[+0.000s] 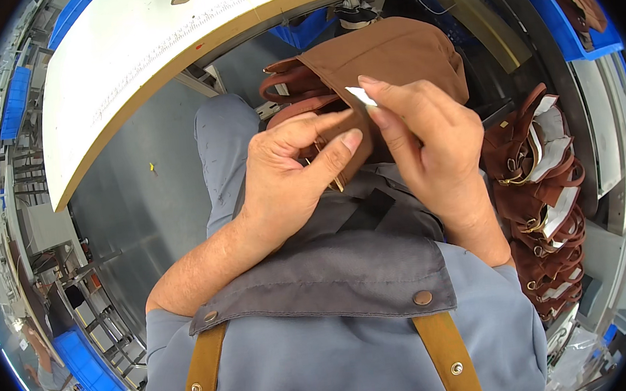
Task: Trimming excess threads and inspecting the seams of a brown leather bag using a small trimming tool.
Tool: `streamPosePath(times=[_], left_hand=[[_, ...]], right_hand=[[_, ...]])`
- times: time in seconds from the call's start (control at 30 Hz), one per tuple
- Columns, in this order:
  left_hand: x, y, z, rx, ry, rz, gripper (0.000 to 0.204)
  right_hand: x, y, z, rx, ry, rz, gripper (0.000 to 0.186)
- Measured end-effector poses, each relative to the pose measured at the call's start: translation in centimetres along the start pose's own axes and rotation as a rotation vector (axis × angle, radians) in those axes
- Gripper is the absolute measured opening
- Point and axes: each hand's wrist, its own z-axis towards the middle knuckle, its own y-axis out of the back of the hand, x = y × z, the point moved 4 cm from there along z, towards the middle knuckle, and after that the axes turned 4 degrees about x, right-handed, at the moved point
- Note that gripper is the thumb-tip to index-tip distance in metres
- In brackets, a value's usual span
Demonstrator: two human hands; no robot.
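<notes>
A brown fabric bag (397, 53) with reddish-brown handles (293, 87) lies across my lap, beyond my hands. Between the thumb and forefinger of my right hand (437, 138) is a small white piece (361, 97), like folded paper or a label; its exact kind is unclear. My left hand (282, 172) is at the near edge of the bag, thumb and forefinger apart, with no held thing visible. Partly behind the left fingers shows gold-coloured metal hardware (336, 177).
A white table with a ruler-marked edge (148, 58) curves across the front and left. Several reddish-brown bags (543, 229) with white inserts are stacked at my right. A blue bin (571, 17) with brown goods stands far right. My grey apron (320, 283) covers my front.
</notes>
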Motion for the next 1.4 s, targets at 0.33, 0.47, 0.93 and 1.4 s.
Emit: streamPosePath(times=[0.33,0.47,0.93,1.4], left_hand=[[0.1,-0.4,2.8,0.079,0.146,-0.596,0.027],[-1.6,-1.1,4.5,0.026,0.136,-0.373,0.031],[-8.3,-4.3,14.2,0.623,-0.106,0.168,0.042],[-10.3,-0.3,10.3,0.788,-0.148,0.441,0.025]], right_hand=[[-4.3,3.4,-0.6,-0.176,-0.216,0.097,0.027],[-8.2,4.4,-1.3,-0.203,-0.266,-0.002,0.031],[-6.1,7.8,-10.0,-0.322,-0.266,0.064,0.064],[0.0,3.0,-9.8,0.283,-0.158,0.544,0.039]])
